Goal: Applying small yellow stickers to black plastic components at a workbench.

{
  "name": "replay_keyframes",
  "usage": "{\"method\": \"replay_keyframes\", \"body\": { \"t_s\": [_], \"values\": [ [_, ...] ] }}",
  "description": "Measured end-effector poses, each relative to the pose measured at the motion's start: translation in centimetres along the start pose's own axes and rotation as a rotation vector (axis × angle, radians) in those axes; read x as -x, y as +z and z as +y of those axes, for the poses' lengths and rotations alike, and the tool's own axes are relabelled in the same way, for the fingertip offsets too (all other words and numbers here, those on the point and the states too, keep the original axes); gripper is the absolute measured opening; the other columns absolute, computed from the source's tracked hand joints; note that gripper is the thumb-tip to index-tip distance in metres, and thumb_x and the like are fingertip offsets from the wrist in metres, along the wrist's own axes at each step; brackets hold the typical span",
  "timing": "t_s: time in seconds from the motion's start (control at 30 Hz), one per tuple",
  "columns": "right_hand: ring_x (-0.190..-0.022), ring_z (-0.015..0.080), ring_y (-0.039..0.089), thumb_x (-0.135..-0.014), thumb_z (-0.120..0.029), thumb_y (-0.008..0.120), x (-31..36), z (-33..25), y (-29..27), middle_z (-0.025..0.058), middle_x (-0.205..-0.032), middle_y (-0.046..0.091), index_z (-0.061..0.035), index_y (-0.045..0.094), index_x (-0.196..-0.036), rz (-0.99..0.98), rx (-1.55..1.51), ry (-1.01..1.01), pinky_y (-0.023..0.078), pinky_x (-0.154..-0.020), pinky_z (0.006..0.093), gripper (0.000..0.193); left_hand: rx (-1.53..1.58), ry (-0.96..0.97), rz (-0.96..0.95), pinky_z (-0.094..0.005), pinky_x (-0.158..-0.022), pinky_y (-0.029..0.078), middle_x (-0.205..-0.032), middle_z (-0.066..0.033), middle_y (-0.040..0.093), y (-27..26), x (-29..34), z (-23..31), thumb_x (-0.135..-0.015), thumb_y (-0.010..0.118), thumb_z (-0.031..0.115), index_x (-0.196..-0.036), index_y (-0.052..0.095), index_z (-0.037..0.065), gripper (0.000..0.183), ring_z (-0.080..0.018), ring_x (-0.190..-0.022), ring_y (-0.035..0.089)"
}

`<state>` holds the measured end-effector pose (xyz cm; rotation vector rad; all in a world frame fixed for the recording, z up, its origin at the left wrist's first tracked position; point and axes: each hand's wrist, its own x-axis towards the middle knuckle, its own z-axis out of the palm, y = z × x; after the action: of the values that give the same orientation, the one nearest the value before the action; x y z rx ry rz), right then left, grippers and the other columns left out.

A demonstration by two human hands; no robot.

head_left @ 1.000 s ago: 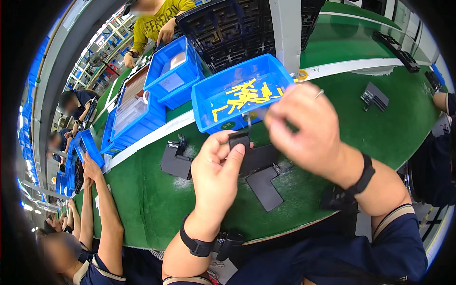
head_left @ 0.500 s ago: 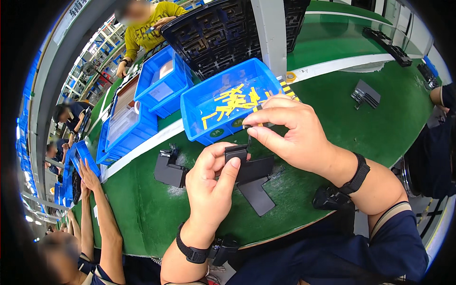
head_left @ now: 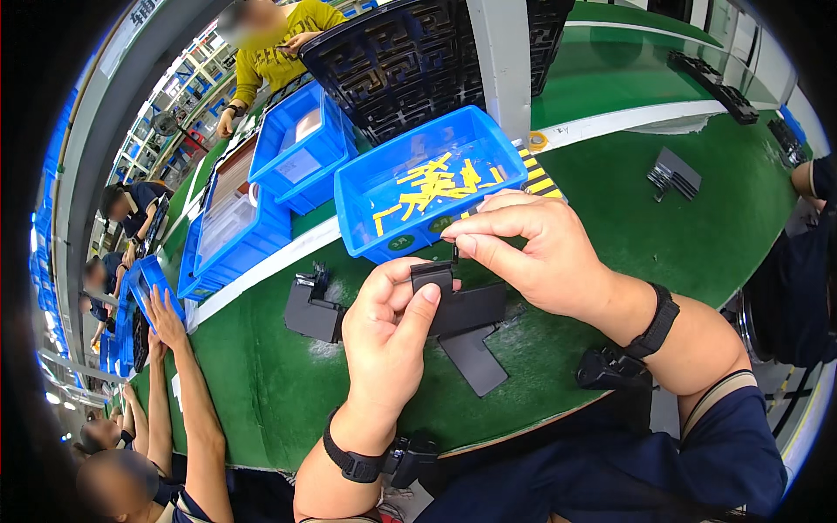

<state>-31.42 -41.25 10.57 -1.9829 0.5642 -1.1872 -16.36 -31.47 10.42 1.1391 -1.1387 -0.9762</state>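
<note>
My left hand (head_left: 384,336) holds a black plastic part (head_left: 432,276) upright between thumb and fingers, over the near middle of the table. Just above its top edge, my right hand (head_left: 545,248) pinches with thumb and forefinger. A thin dark sliver (head_left: 454,253) hangs at those fingertips, too small to name. Behind the held part shows a flat black plate (head_left: 475,309); whether the two join I cannot tell. Below that lies an L-shaped black part (head_left: 478,362). More black angled parts (head_left: 311,315) lie left of my left hand.
A blue bin (head_left: 375,222) with yellow strips stands just beyond my hands. Further blue bins (head_left: 283,166) are at its left. A grey post (head_left: 504,70) and black lattice tray (head_left: 401,65) rise behind. Stacked black parts (head_left: 676,174) lie right; a co-worker's hands (head_left: 163,314) are left.
My right fingertips have shifted slightly left, near the held part's top edge, and the dark sliver shows less. My left hand keeps its hold. The view has moved a little.
</note>
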Motion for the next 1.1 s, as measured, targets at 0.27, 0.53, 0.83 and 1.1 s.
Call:
{"method": "replay_keyframes", "body": {
  "t_s": [0.27,0.53,0.83,1.1],
  "values": [
    [-0.067,0.022,0.06,-0.078,-0.01,0.06,0.1,-0.2,0.2,0.0114,-0.07,0.063,-0.0004,0.066,-0.077,0.016,-0.024,0.008,0.046,-0.061,0.0322,0.011,-0.008,0.0,0.001,-0.0241,-0.077,0.048,-0.094,-0.0115,0.064,0.0,0.1,-0.1,-0.088,0.05,-0.001,-0.109,0.048,-0.002,0.021,-0.0129,-0.088,0.061],
    [-0.07,0.0248,0.058,-0.079,-0.005,0.055,0.3,0.4,0.3,0.0109,-0.072,0.061,-0.0007,0.064,-0.081,0.043,0.144,-0.141,0.045,-0.064,0.0345,0.01,-0.329,0.063,0.09,-0.0214,-0.072,0.043,-0.089,-0.0023,0.06,-2.9,-1.1,0.5,-0.087,0.051,0.004,-0.102,0.055,-0.001,0.016,-0.0074,-0.079,0.054],
    [-0.065,0.0115,0.055,-0.083,0.001,0.047,0.6,-0.6,0.3,0.0045,-0.072,0.055,-0.0068,0.043,-0.13,-0.186,0.012,0.083,0.046,-0.066,0.0269,0.048,-1.487,0.412,0.52,-0.026,-0.067,0.045,-0.086,-0.0089,0.06,-11.2,-2.2,0.5,-0.08,0.056,0.008,-0.102,0.06,0.0,0.023,-0.0139,-0.073,0.055],
    [-0.067,0.0191,0.058,-0.078,-0.004,0.059,1.2,-0.5,1.3,0.0069,-0.07,0.059,-0.0067,0.046,-0.125,-0.247,-0.045,0.019,0.046,-0.065,0.0312,0.049,-0.6,0.32,-0.06,-0.0232,-0.061,0.047,-0.08,-0.0052,0.058,-1.6,-0.7,1.1,-0.075,0.063,-0.002,-0.104,0.057,0.002,0.031,-0.012,-0.07,0.057]
  ]
}}
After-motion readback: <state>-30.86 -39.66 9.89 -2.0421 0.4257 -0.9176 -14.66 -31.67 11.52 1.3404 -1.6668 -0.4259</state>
